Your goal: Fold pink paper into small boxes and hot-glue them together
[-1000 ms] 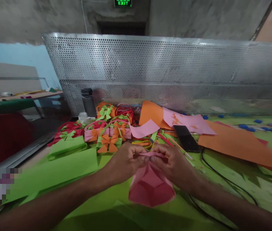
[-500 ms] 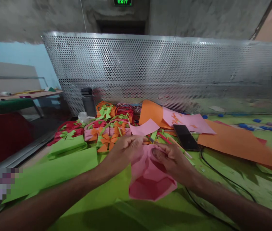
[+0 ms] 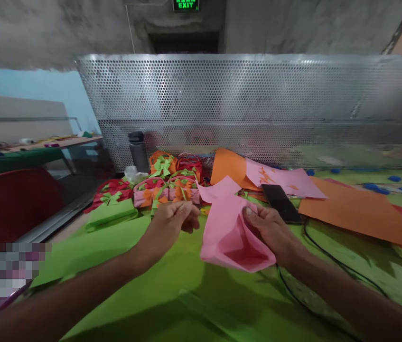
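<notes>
A pink paper bag (image 3: 222,232), its wide mouth gaping toward me, is held up over the green table. My right hand (image 3: 270,225) pinches its right side, thumb on the outside. Left of the bag and apart from it is my left hand (image 3: 174,221), fingers curled in with the thumb against them; whatever may be between them is hidden. Behind my left hand stand finished small paper bags with bows, including a pink one with an orange bow (image 3: 153,195). A loose pink sheet (image 3: 218,190) lies just behind the held bag.
A phone (image 3: 281,203) lies right of the bag, a black cable (image 3: 332,254) beside it. Orange sheets (image 3: 357,213) cover the right side, green sheets (image 3: 94,247) the left. A dark bottle (image 3: 138,153) stands at the back by the perforated metal panel (image 3: 222,104).
My left hand has come off the top of the pink bag and moved left. My right hand keeps hold, and the bag has turned and moved slightly right. The view has shifted a little.
</notes>
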Demonstrator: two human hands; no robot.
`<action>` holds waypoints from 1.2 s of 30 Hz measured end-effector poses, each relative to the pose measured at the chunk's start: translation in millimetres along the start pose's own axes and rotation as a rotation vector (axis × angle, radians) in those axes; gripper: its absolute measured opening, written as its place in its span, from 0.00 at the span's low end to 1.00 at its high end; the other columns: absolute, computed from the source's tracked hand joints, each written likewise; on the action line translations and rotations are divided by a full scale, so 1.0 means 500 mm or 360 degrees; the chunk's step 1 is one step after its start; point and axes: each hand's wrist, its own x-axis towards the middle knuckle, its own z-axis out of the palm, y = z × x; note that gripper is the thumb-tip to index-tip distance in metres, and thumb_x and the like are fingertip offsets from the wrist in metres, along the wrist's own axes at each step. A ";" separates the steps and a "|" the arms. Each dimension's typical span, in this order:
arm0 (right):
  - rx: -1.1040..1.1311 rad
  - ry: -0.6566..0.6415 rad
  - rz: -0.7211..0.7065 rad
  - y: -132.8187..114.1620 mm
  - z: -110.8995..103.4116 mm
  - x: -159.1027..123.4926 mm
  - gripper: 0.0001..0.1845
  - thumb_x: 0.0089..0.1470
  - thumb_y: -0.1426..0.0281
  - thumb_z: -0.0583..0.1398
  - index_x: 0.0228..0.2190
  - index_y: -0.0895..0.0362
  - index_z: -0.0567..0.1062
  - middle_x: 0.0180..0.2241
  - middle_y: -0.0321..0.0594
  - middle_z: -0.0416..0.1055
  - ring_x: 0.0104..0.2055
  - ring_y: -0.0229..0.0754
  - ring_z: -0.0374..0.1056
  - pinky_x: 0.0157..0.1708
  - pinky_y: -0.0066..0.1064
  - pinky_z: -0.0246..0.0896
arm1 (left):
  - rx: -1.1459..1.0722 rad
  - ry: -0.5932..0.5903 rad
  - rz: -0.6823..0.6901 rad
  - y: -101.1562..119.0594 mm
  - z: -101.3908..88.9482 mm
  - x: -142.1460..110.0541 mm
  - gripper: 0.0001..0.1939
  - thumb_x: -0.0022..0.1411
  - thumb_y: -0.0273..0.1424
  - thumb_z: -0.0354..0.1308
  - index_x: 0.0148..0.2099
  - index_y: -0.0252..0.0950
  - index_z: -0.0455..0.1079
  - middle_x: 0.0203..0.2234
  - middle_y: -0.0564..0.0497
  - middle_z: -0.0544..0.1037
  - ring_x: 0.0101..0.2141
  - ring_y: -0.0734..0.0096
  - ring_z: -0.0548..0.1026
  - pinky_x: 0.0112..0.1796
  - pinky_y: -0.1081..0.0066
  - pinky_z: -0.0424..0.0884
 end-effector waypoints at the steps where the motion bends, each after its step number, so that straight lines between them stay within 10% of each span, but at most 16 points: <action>1: 0.0079 -0.0026 0.0047 0.006 -0.002 0.000 0.13 0.45 0.59 0.61 0.24 0.57 0.71 0.17 0.33 0.70 0.17 0.35 0.64 0.19 0.26 0.60 | -0.0012 -0.0022 0.0002 -0.003 -0.001 -0.007 0.15 0.59 0.37 0.48 0.29 0.32 0.69 0.22 0.51 0.74 0.22 0.75 0.68 0.25 0.74 0.64; 9: 0.0240 0.0021 0.0163 0.035 -0.019 0.010 0.10 0.42 0.64 0.65 0.28 0.56 0.76 0.20 0.34 0.74 0.19 0.35 0.68 0.20 0.23 0.63 | -0.0189 -0.0063 -0.0187 -0.043 -0.012 -0.031 0.07 0.49 0.31 0.58 0.26 0.31 0.71 0.20 0.52 0.73 0.21 0.76 0.67 0.26 0.74 0.64; 19: 0.0217 0.0073 0.0190 0.039 -0.016 0.009 0.09 0.42 0.65 0.65 0.29 0.55 0.77 0.20 0.34 0.75 0.18 0.35 0.68 0.19 0.23 0.63 | -0.0018 -0.0020 -0.0214 -0.074 -0.003 -0.029 0.25 0.60 0.43 0.45 0.15 0.35 0.54 0.10 0.58 0.56 0.14 0.81 0.53 0.18 0.76 0.50; 27: 0.0062 0.0146 0.0197 0.038 -0.016 0.009 0.15 0.41 0.60 0.65 0.30 0.58 0.76 0.19 0.36 0.74 0.17 0.36 0.68 0.17 0.24 0.63 | -0.0231 -0.0256 -0.0317 -0.069 -0.006 -0.022 0.12 0.55 0.33 0.52 0.33 0.31 0.72 0.29 0.47 0.77 0.26 0.73 0.72 0.28 0.73 0.65; 36: 0.0061 0.0116 0.0212 0.042 -0.018 0.011 0.18 0.42 0.59 0.64 0.33 0.58 0.76 0.19 0.36 0.73 0.18 0.37 0.67 0.19 0.26 0.63 | -0.0157 0.0027 -0.0358 -0.078 -0.007 -0.024 0.11 0.46 0.33 0.61 0.19 0.32 0.69 0.15 0.52 0.73 0.19 0.74 0.69 0.24 0.74 0.65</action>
